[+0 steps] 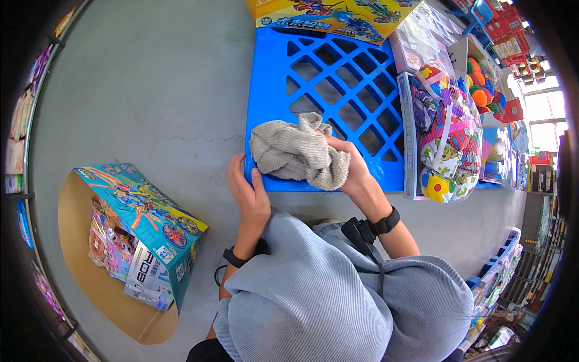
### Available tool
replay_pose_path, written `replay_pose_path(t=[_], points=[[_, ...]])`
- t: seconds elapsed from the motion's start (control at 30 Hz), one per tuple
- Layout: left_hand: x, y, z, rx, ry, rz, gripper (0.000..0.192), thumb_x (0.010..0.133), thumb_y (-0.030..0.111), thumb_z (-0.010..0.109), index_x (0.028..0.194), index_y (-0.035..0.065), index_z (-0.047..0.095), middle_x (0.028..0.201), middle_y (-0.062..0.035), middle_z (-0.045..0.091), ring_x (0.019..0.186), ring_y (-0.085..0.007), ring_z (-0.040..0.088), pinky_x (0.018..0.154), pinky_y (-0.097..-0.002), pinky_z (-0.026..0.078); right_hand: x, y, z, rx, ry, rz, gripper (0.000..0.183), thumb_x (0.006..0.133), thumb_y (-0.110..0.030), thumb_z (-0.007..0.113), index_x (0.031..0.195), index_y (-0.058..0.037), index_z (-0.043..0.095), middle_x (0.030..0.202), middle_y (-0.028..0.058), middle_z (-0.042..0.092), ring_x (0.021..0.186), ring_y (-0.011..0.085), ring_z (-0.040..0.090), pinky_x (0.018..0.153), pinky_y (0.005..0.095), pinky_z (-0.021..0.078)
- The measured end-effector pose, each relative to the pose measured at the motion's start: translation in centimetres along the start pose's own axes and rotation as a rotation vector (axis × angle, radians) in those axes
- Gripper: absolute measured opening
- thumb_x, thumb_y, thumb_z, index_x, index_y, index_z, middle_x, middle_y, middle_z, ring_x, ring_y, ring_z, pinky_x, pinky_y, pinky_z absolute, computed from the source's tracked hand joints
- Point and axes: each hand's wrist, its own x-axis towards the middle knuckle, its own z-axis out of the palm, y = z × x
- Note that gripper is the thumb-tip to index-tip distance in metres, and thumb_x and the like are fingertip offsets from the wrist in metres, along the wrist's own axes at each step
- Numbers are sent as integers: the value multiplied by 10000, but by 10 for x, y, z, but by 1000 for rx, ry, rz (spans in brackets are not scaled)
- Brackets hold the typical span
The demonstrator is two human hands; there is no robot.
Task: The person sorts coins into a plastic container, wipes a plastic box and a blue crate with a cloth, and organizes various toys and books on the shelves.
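Observation:
A crumpled grey cloth lies on the near left corner of a blue plastic lattice platform. My right hand grips the cloth from its right side; the fingertips are partly hidden in its folds. At the platform's left corner, my left hand rests against the edge, fingers apart and holding nothing. Both wrists carry black straps.
An open cardboard display box with toy packages stands on the floor at left. A yellow printed box sits at the platform's far end. Netted colourful fabric items stand along its right side, near a bag of coloured balls. Shelves line both sides.

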Motion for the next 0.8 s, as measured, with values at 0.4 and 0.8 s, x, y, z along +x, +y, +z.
replay_pose_path(t=[0.4, 0.8], points=[[68, 81, -42, -329, -278, -253, 314, 820, 152, 612, 1085, 4, 534, 980, -97, 578, 924, -132, 534, 809, -303, 414, -39, -88, 41, -1489, 356, -357, 422, 937, -295, 432, 1257, -19, 445, 1128, 113, 577, 1005, 226, 566, 862, 290, 433], [67, 58, 46, 714, -466, 508, 588, 868, 468, 455, 1339, 125, 377, 1425, -177, 242, 1337, -377, 140, 1008, -632, 94, -51, -97, 92, -2599, 400, -238, 413, 877, -282, 512, 1231, -76, 460, 1247, 185, 437, 1068, 362, 503, 914, 410, 396]])
